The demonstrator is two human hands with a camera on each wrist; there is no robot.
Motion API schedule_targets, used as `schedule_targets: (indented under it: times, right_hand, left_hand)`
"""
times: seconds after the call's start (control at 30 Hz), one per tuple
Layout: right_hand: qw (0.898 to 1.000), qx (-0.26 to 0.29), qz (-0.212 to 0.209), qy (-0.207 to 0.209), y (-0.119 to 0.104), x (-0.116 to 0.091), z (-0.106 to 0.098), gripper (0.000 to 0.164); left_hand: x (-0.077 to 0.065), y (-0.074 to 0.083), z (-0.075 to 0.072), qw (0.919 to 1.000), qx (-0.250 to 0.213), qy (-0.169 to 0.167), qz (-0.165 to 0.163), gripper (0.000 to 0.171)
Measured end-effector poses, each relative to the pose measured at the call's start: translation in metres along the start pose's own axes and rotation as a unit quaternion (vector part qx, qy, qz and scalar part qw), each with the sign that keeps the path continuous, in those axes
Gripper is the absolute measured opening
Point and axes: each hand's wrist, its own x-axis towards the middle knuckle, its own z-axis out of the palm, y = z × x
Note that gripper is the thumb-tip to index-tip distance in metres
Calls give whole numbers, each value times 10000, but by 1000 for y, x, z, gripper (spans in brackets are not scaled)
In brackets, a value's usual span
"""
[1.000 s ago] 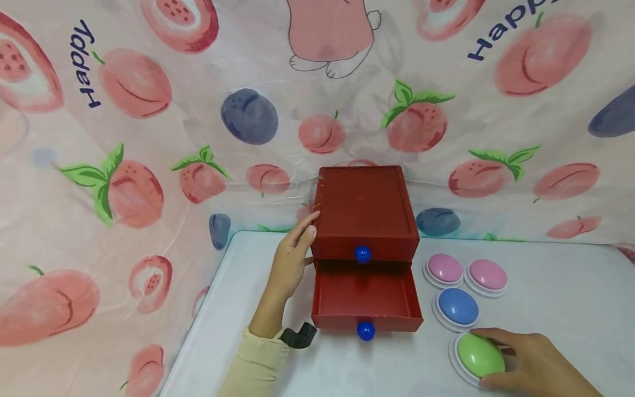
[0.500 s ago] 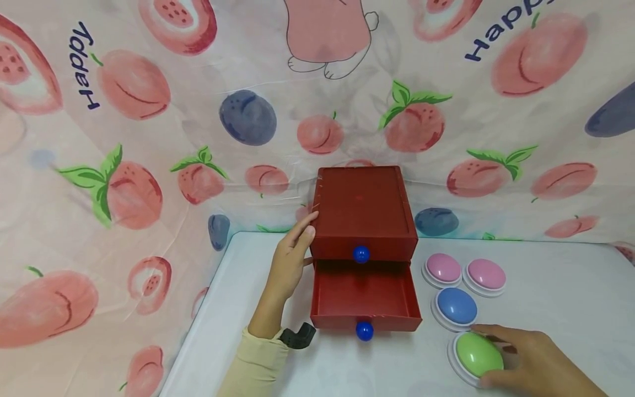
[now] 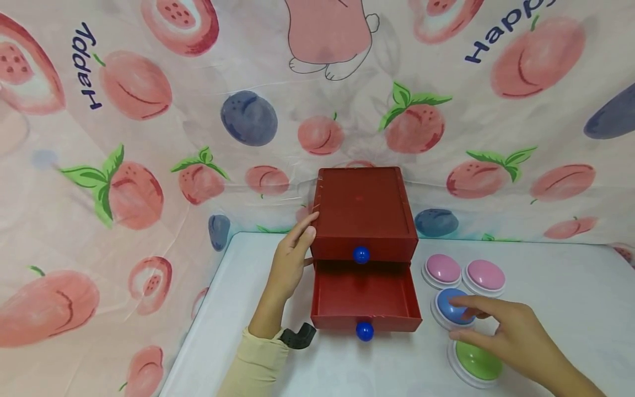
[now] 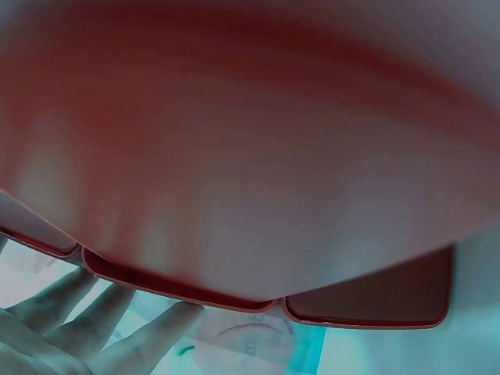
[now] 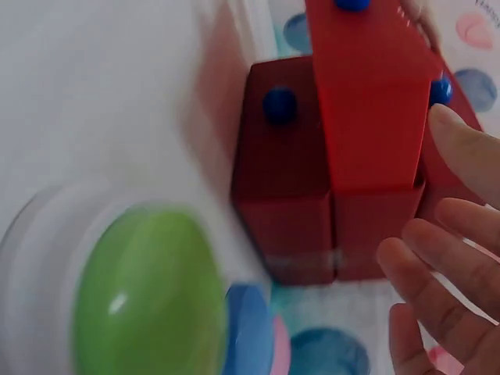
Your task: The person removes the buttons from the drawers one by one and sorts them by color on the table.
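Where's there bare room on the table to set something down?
White tabletop is bare right of the pink-domed round buttons, and between the beige cloth sleeve and green-domed round button, before the open red drawer. Crowded: around the blue-domed round button, near the right grip.

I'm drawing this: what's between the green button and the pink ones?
The blue button, partly hidden by the right hand. The head view shows this.

White table (image 3: 570, 298) is carrying a red drawer unit (image 3: 364, 204), standing near the far edge. Right of it, two pink domes (image 3: 444, 268) are sitting side by side; a blue dome (image 3: 444, 310) is resting nearer, a green dome (image 3: 477, 364) nearest, all white-rimmed.
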Motion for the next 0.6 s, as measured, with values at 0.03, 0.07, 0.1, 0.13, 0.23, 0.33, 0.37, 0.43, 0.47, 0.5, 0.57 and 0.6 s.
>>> schedule_targets:
  times: [0.03,0.07,0.1,0.13,0.23,0.33,0.37,0.43,0.47,0.5,0.57,0.6]
  right_hand:
    - [9995,135,-231,178,-4,2,1,49]
    - [9985,230,-386,297,-8,4,2,49]
    - [9970,331,-560,415,-11,6,4,49]
    - [9961,396,-643,456,-15,8,4,50]
    - [9929,637,-869,507,-25,12,6,52]
    - [9912,818,-978,366,-34,17,7,50]
    - [9900,897,-1043,325,-37,18,8,49]
    - [9872,1007,-1207,276,-42,21,10,48]
    - [9857,1043,-1298,265,-43,22,12,48]
    - [9841,1078,-1389,261,-44,23,13,48]
    - [9822,1118,-1496,212,-47,25,17,46]
    - [9819,1120,-1517,186,-47,26,19,46]
  left_hand:
    - [0,0,0,10000,0,1,0,41]
    - [0,0,0,10000,-8,2,-2,41]
    - [0,0,0,10000,-11,2,-3,41]
    - [0,0,0,10000,-18,-2,1,41]
    - [0,0,1,10000,-16,-10,-4,41]
    - [0,1,1,10000,6,-10,-14,42]
    - [0,1,0,10000,14,-11,-16,42]
    - [0,1,0,10000,4,-18,-22,42]
    - [0,1,0,10000,-9,-24,-24,42]
    - [0,0,0,10000,-9,-24,-22,42]
    - [-1,0,0,10000,-40,-36,-24,43]
    - [-1,0,0,10000,-49,-35,-27,43]
